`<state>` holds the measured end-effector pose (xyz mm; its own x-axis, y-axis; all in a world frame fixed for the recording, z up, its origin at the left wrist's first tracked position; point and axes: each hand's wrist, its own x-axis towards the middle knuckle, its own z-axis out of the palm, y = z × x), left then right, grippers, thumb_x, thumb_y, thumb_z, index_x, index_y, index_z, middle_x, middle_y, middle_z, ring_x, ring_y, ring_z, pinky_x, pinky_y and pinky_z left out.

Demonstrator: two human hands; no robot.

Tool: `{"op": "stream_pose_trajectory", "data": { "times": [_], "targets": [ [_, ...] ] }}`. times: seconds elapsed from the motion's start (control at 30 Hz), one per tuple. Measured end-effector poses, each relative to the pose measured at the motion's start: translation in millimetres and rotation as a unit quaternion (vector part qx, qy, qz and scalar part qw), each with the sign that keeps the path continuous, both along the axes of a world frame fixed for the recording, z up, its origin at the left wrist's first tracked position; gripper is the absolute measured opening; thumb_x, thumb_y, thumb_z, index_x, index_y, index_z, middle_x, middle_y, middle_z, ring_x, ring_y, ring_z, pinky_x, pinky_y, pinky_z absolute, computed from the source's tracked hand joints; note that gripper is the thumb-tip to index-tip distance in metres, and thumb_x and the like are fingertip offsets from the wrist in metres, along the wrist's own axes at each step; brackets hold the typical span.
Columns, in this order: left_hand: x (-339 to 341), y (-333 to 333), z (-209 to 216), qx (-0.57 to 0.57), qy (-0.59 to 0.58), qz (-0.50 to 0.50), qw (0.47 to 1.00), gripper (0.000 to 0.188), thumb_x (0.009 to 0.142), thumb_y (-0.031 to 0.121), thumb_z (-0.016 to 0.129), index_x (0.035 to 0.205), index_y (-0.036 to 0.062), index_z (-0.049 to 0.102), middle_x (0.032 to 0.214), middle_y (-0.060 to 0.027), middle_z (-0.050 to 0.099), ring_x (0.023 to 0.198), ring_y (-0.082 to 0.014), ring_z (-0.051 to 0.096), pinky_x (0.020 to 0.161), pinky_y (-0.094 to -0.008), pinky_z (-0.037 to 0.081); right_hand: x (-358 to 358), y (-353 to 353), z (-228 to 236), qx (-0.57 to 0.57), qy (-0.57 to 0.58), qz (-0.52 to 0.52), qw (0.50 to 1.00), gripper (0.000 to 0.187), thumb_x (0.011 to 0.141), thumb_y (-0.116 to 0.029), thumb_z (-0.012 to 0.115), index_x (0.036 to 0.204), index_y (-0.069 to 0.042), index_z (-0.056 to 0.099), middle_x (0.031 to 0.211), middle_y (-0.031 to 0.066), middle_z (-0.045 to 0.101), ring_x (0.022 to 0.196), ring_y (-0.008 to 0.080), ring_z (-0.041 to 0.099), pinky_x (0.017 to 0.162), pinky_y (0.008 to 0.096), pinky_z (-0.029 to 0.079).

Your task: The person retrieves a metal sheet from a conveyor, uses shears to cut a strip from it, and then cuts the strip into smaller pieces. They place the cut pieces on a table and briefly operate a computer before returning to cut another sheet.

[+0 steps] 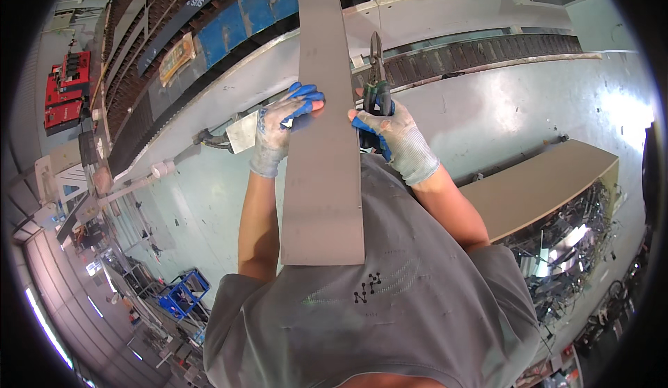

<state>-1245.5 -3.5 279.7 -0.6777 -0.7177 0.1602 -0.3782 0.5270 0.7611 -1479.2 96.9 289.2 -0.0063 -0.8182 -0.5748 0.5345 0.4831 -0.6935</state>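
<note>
A long, flat grey metal strip runs from my chest away over the machine bed. My left hand, in a white glove with blue fingers, grips its left edge, fingertips on the upper face. At the opposite edge, my right hand, in a matching glove, is closed around pliers with dark green handles. Their long pointed jaws point away from me, beside the strip. The right thumb touches the strip's right edge. Some of the right fingers are hidden behind the handles and palm.
Beyond the strip lies a machine bed with dark slats and a scuffed blue beam. A brown panel rests at the right above a heap of metal scraps. At left are a red box and a blue cart.
</note>
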Motion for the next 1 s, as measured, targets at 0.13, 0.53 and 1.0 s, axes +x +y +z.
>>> {"op": "stream_pose_trajectory", "data": {
  "times": [0.13, 0.53, 1.0],
  "targets": [
    [-9, 0, 3, -0.003, 0.018, -0.006, 1.0, 0.026, 0.083, 0.013, 0.072, 0.106, -0.0011, 0.076, 0.111, -0.0158, 0.076, 0.117, -0.0334, 0.069, 0.114, -0.0472, 0.044, -11, 1, 2, -0.002, 0.01, 0.022, 1.0, 0.049, 0.091, -0.02, 0.079, 0.133, -0.001, 0.061, 0.103, 0.0048, 0.069, 0.093, 0.0118, 0.068, 0.076, 0.0275, 0.055],
    [7, -37, -62, 0.018, 0.085, -0.129, 0.988, 0.044, 0.084, -0.013, 0.076, 0.126, -0.0032, 0.067, 0.126, -0.0148, 0.069, 0.123, -0.0258, 0.065, 0.105, -0.0386, 0.053, -36, -8, -13, 0.017, -0.087, 0.058, 0.994, 0.022, 0.094, -0.005, 0.074, 0.115, -0.004, 0.068, 0.091, 0.0026, 0.068, 0.079, 0.0115, 0.068, 0.061, 0.0295, 0.058],
    [-60, 5, -48, -0.058, 0.068, -0.031, 0.996, 0.028, 0.078, -0.008, 0.079, 0.104, 0.0017, 0.074, 0.106, -0.0124, 0.078, 0.099, -0.0259, 0.076, 0.089, -0.0318, 0.058, -74, -34, -119, -0.204, 0.519, 0.072, 0.827, 0.03, 0.09, -0.007, 0.066, 0.119, -0.007, 0.059, 0.1, 0.0151, 0.07, 0.088, 0.0342, 0.069, 0.076, 0.0393, 0.054]
  ]
}}
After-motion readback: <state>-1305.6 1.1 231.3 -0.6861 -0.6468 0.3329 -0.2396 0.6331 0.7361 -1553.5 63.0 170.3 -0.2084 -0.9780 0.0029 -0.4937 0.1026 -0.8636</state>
